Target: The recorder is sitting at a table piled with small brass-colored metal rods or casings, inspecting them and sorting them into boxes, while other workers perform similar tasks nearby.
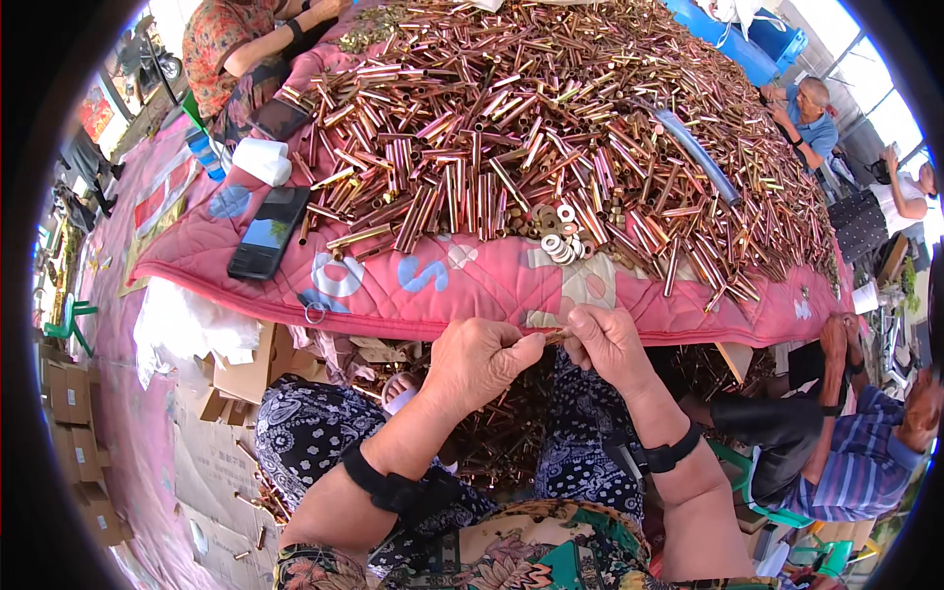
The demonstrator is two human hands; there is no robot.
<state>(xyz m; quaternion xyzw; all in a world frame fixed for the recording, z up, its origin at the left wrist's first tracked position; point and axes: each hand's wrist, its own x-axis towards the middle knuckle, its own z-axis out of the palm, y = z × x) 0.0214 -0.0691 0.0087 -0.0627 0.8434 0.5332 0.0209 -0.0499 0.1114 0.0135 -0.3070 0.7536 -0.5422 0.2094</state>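
My left hand (480, 362) and my right hand (612, 346) meet just past the near edge of the pink quilted cloth (383, 300). Both are closed in a pinch, thumbs toward each other. Between the fingertips shows a sliver of a small copper-coloured metal piece (557, 336); the fingers cover the rest, so its kind is unclear. Straight ahead lies a small cluster of pale washers (562, 244), with several small nuts (617, 218) beside it. Behind them rises a big heap of copper-coloured metal tubes (511, 108), some standing upright in rows at its near side.
A black phone (267, 234) and a white paper roll (263, 160) lie left on the cloth. A clear bluish tube (696, 155) rests on the heap. Other people sit around it, one (846, 452) close on my right. Cardboard boxes (74, 403) are stacked far left.
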